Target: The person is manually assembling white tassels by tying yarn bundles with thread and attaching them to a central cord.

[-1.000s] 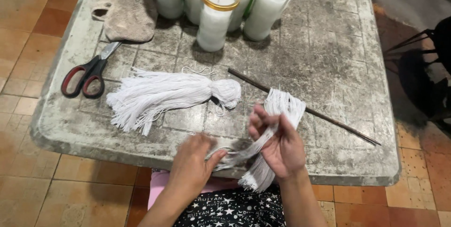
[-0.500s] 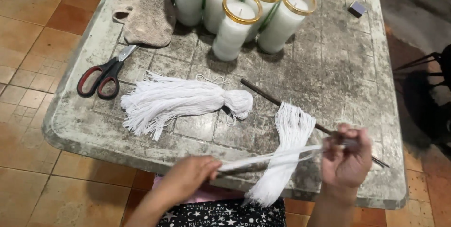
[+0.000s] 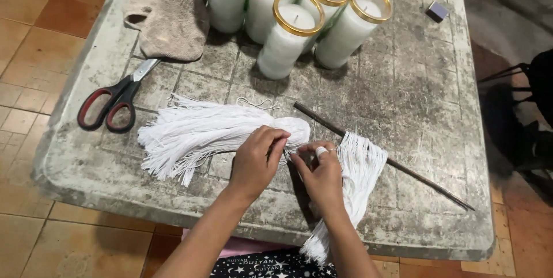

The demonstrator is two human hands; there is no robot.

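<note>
Left hand: now up on the surface, its grip pinched shut on the neck of the tied tassel; half a second ago it sat at the near edge holding one end of a taut strand.
Right hand: drawn in from the right beside the left, fingertips closed close to the same spot; whether it grips thread I cannot tell.
Tied tassel: lies flat mid-surface, fringe spread leftward, unmoved.
Loose yarn bundle: drapes over the thin stick and hangs past the near edge, just right of the right hand.
Scissors: left of the tassel, apart.
Candles: clustered at the far side, beside a cloth.
</note>
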